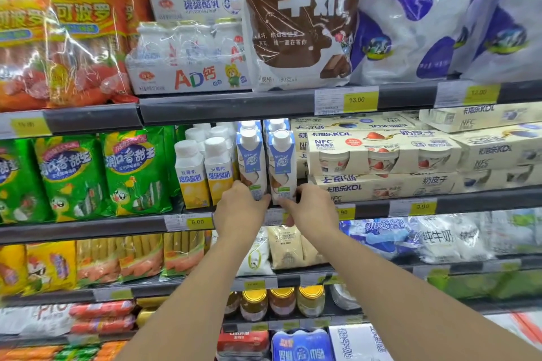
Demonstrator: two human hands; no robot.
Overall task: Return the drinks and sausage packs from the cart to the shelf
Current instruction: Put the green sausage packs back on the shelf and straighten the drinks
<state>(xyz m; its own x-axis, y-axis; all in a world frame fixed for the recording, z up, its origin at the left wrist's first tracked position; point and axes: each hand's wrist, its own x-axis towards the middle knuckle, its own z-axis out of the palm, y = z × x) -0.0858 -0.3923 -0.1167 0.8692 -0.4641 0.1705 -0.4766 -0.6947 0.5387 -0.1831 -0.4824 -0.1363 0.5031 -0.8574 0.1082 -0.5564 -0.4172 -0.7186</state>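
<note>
You are seating two blue drink cartons on the shelf edge [293, 208].
Your left hand [239, 209] is gripping the left carton [249, 161] just above it; your right hand [315, 209] is pinching the right carton [281, 164] (both upright, touching), squaring them into the row.

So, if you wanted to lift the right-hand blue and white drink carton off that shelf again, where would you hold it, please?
Probably round the lower body of the right-hand blue and white carton, coming straight in from the open shelf front. It stands upright with flat side panels, its twin close on its left and the yoghurt boxes on its right, so only the front is free. The right hand is already at its base.
</note>
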